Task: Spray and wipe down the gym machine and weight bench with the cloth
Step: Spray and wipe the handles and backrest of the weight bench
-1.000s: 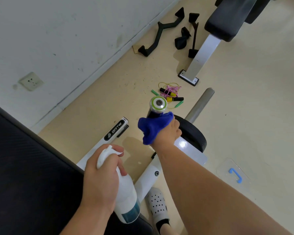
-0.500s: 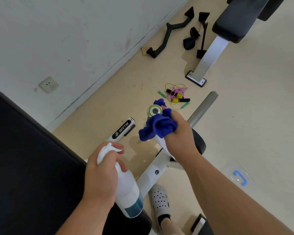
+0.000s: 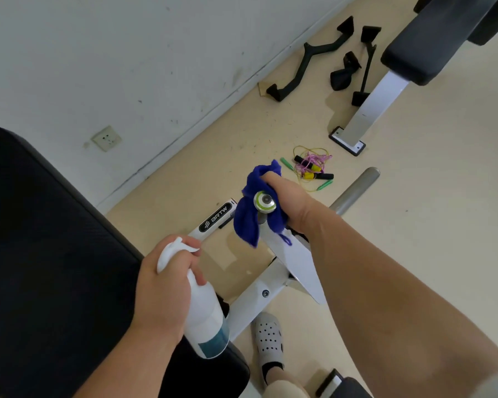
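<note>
My right hand point(image 3: 289, 201) grips a blue cloth point(image 3: 249, 222) wrapped around an upright bar of the white machine frame point(image 3: 259, 294); the bar's silver end cap with a green ring point(image 3: 264, 201) pokes out of the cloth. My left hand point(image 3: 163, 288) holds a white spray bottle point(image 3: 204, 308) with a teal label, a finger on its trigger, nozzle pointing toward the frame. A black padded bench point(image 3: 46, 271) fills the lower left. A second black-padded weight bench point(image 3: 431, 44) on a white leg stands at the top right.
Jump ropes point(image 3: 311, 168) lie tangled on the beige floor beyond the cloth. Black cable handles point(image 3: 305, 67) rest by the wall. A grey bar point(image 3: 357, 189) sticks out to the right. My foot in a white clog point(image 3: 268, 340) stands under the frame. A wall socket point(image 3: 106, 138) is at the left.
My right hand has turned the blue cloth around the bar, from below the cap to wrapping behind and beside it. The left hand with the bottle has stayed put. The view shifted slightly.
</note>
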